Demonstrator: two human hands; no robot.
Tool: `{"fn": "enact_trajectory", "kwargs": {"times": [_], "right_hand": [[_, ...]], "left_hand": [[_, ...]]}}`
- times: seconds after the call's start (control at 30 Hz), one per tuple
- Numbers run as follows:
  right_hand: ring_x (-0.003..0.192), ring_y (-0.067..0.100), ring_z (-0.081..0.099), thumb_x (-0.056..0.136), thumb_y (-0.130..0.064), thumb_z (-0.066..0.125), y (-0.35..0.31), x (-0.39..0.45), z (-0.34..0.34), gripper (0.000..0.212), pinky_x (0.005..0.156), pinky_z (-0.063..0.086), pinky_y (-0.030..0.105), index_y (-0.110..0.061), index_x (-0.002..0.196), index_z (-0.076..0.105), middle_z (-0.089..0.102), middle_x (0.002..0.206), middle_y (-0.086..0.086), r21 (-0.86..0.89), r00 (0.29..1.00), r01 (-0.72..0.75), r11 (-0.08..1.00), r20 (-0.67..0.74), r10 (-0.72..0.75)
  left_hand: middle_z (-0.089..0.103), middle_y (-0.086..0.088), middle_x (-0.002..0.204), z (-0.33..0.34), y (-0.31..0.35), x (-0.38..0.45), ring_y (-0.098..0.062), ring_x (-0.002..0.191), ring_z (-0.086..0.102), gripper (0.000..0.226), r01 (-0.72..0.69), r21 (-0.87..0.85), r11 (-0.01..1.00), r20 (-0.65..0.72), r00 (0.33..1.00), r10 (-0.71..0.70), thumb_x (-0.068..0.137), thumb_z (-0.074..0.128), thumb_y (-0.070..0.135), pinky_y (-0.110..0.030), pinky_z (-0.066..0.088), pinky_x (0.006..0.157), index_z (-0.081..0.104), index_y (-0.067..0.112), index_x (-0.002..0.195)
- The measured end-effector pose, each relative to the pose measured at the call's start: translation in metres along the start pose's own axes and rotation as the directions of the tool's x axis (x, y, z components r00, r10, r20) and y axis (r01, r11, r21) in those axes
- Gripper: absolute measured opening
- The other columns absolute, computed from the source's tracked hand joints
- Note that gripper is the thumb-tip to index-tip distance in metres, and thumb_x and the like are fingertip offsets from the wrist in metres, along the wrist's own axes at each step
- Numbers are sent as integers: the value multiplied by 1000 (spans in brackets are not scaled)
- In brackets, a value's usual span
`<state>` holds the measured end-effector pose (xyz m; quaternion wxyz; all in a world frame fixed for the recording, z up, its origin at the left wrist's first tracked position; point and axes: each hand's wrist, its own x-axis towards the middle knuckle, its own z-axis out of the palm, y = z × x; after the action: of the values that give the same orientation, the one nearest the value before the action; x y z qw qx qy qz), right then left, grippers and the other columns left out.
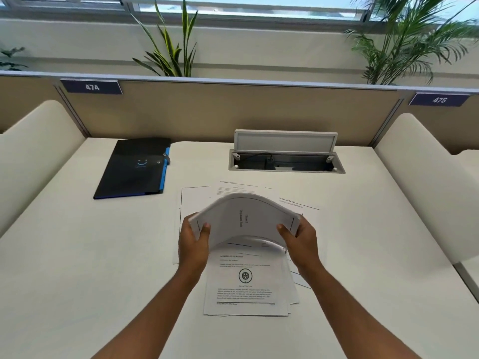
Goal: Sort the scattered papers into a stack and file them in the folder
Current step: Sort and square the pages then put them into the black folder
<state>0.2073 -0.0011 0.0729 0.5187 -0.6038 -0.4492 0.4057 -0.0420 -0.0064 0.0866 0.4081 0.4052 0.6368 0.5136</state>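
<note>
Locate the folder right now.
In the head view the black folder lies closed and flat at the desk's far left, left of the open cable hatch and beyond the loose sheets, untouched by either hand.

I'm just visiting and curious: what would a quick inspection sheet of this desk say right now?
Surface: white desk, bare around the papers.
Job's things: a bowed sheaf of papers held above loose sheets that lie overlapping on the desk; the black folder lies closed at the far left, apart from them.
Clutter: nothing seen.
Grips: left hand and right hand each pinch one end of the sheaf.
Cables: a dark cable runs inside the open desk hatch, its lid up.
Surroundings: beige partition with signs 474 and 475; plants and windows behind.
</note>
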Motion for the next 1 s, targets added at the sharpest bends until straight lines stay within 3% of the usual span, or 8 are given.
{"fn": "enact_trajectory", "kwargs": {"times": [0.17, 0.3, 0.47, 0.57, 0.7, 0.83, 0.93, 1.0], "right_hand": [[106, -1, 64, 93, -10, 73, -9, -7, 4, 63, 78, 56, 15, -39, 142, 45, 65, 120, -16, -240, 972, 209, 948, -56, -228], [82, 16, 65, 91, 6, 66, -16, -4, 1, 79, 58, 55, 17, -31, 154, 38, 55, 134, 3, -577, 836, 449, 683, 0, -549], [59, 19, 57, 89, 9, 66, -21, -2, -4, 68, 50, 39, 13, -26, 146, 58, 60, 130, 9, -735, 827, 428, 526, 83, -557], [60, 20, 59, 89, 7, 67, -24, -3, -5, 68, 47, 48, 18, -26, 147, 57, 59, 132, 10, -746, 824, 439, 501, 113, -555], [59, 21, 60, 91, 6, 66, -26, -2, -5, 63, 46, 53, 24, -25, 146, 59, 58, 132, 11, -736, 826, 434, 519, 96, -555], [62, 21, 60, 90, 3, 68, -24, -1, -4, 67, 46, 57, 30, -28, 148, 53, 56, 131, 9, -718, 820, 438, 541, 73, -568], [84, 13, 61, 87, -4, 76, -17, 0, -5, 86, 59, 52, 19, -34, 155, 32, 56, 130, -1, -549, 883, 346, 761, -84, -462], [98, 8, 63, 86, -10, 81, -8, 2, -9, 84, 75, 54, 22, -37, 152, 35, 63, 123, -9, -280, 975, 146, 949, -121, -186]], "left_hand": [[62, -5, 121, 2, -2, 1, -26, 114, 59, 32, 19, 23, 1000, 1, 1000, -19, 100, 56, 28, -46, 56, 93, 49, 23, 131], [61, -6, 127, 3, -2, 1, -26, 119, 57, 40, 29, 30, 999, 9, 1000, -29, 98, 58, 27, -49, 52, 99, 47, 19, 136], [62, -5, 125, 3, -5, -4, -25, 116, 59, 37, 30, 11, 999, 9, 1000, -30, 98, 59, 26, -43, 54, 97, 49, 20, 133], [62, -7, 123, 3, -5, -4, -26, 115, 59, 34, 39, 13, 999, 9, 999, -39, 100, 57, 23, -43, 54, 96, 49, 18, 132], [61, -8, 123, 4, -5, -3, -26, 113, 58, 36, 27, 25, 999, 18, 999, -27, 100, 56, 24, -30, 54, 83, 48, 16, 134], [59, -9, 124, 5, -6, 0, -28, 116, 57, 37, 49, 43, 998, 24, 998, -50, 103, 50, 25, -44, 54, 96, 45, 15, 138], [58, -9, 127, 4, -8, 1, -29, 117, 56, 40, 48, 67, 997, 26, 998, -50, 104, 48, 25, -46, 53, 98, 43, 14, 141], [59, -9, 126, 4, -9, 2, -28, 116, 56, 39, 30, 91, 995, 29, 999, -33, 103, 49, 26, -45, 55, 96, 43, 14, 140]]}}
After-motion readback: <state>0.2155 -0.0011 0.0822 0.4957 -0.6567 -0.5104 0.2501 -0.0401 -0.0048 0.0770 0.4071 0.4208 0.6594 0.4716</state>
